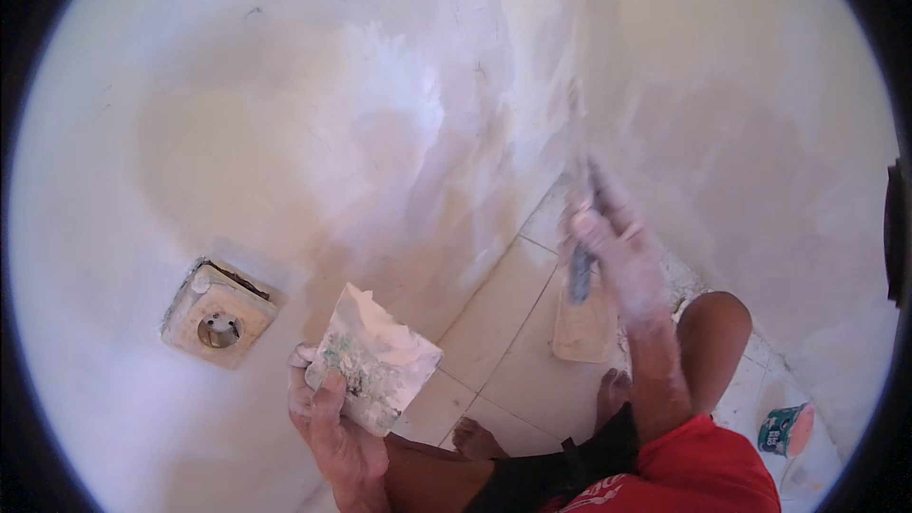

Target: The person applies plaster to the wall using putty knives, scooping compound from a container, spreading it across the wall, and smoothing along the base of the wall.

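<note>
Left hand [344,432], in the head view, is clamped thumb-over on a paste-smeared plate [375,356], right of the wall socket [209,312]. Right hand [622,252] is curled around a blurred, grey-handled tool [580,277] near the wall corner [532,47]; contact cannot be determined.

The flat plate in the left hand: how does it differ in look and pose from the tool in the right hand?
The flat plate is broad and squarish; the tool looks long and narrow. The flat plate shows rather clearly; the tool is blurred. The flat plate lies slanted in the picture; the tool stands nearly upright. Both are held, in left hand and right hand respectively.
</note>
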`<action>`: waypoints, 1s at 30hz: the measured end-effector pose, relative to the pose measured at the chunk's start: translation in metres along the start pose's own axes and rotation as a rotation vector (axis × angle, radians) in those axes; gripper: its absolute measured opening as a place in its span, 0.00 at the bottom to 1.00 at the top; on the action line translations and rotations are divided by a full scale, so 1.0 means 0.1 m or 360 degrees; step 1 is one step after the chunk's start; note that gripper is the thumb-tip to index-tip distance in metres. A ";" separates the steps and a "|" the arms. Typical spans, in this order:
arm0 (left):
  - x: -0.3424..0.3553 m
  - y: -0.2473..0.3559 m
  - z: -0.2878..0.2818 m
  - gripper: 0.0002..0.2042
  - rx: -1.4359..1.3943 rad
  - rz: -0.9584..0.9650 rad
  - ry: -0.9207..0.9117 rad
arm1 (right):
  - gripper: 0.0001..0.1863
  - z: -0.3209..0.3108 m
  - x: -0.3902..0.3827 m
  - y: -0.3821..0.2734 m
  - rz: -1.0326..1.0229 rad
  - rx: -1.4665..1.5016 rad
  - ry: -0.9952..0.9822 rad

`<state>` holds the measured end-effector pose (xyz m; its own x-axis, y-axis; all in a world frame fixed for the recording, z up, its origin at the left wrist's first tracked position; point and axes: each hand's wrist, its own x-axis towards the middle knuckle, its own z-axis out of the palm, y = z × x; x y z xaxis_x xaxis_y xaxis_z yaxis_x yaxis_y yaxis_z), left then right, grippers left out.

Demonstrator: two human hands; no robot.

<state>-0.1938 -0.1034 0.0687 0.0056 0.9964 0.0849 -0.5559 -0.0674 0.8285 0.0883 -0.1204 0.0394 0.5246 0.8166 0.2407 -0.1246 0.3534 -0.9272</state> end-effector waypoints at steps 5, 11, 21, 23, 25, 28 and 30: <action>0.09 -0.09 0.08 0.15 -0.0039 -0.0092 -0.0041 | 0.28 -0.49 0.39 -0.78 -0.0206 -0.0147 -0.0121; 0.19 -0.24 0.12 0.16 0.0032 -0.0062 -0.0079 | 0.28 -1.03 0.66 -0.83 -0.0247 -0.1043 -0.0176; 0.14 -0.27 0.42 0.17 -0.0013 -0.0294 -0.0031 | 0.26 -1.26 1.48 -0.41 -0.0500 -0.1535 -0.0501; 0.13 -0.28 0.61 0.16 0.0062 -0.0135 -0.0026 | 0.24 -1.24 1.81 -0.48 -0.0646 -0.1562 -0.0564; 0.14 -0.34 0.61 0.16 0.0140 -0.0112 0.0064 | 0.19 -1.17 2.09 -0.49 -0.0608 -0.1514 -0.0694; 0.15 -0.71 0.75 0.16 0.0239 -0.0041 0.0170 | 0.18 -1.35 2.79 -0.18 -0.1031 -0.1754 -0.0820; 0.10 -0.75 0.79 0.16 0.0312 -0.0030 0.0215 | 0.18 -1.19 2.95 -0.13 -0.0957 -0.1574 -0.0883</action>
<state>-0.0869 -0.0926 0.0510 -0.1043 0.9945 0.0046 -0.3844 -0.0446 0.9221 0.3453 0.0617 0.0879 -0.1688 0.8117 0.5592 0.8090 0.4381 -0.3918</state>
